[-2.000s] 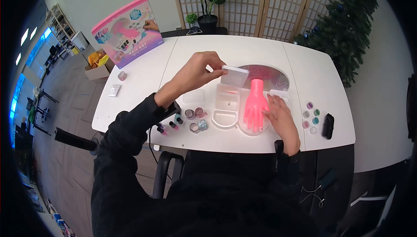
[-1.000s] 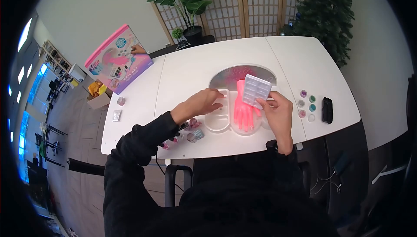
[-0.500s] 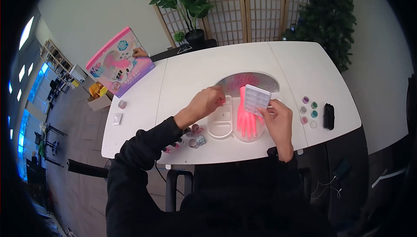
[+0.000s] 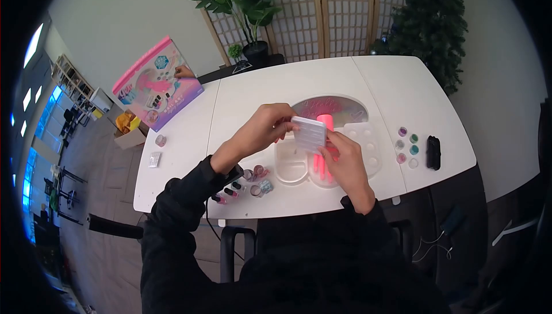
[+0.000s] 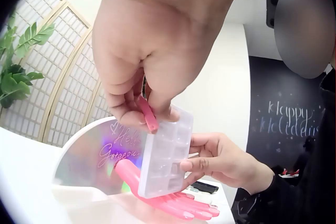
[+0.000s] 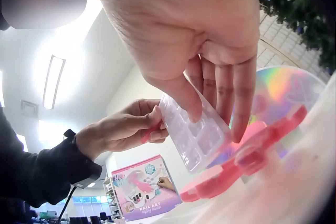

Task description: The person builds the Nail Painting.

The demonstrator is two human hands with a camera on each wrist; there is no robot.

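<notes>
My right hand (image 4: pixel 345 161) grips a shallow clear plastic compartment box (image 4: pixel 310 134) between thumb and fingers, tilted above the pink model hand (image 4: pixel 325 119). In the left wrist view, rows of small square cells show on the box. Opposite, my left hand (image 4: pixel 267 124) pinches a small flat pink strip (image 5: pixel 147 113), its fingertips right at the box's upper corner. The strip's upper part is hidden by the fingers. Below the hands lies a white tray (image 4: pixel 291 170) with compartments, joined to the model hand's base; a half-round mirror (image 4: pixel 345 115) with pink lettering stands behind.
Nail polish bottles (image 4: pixel 230 192) and small glitter jars (image 4: pixel 257 190) stand left of the tray. Several coloured pots (image 4: pixel 414 149) and a black pouch (image 4: pixel 433 153) lie at the right. A nail art box (image 4: pixel 158 84) stands at the back left.
The compartment box passed from my left hand to my right. My left hand reached to the tray, then rose with the pink strip. Both hands have since come together at the box.
</notes>
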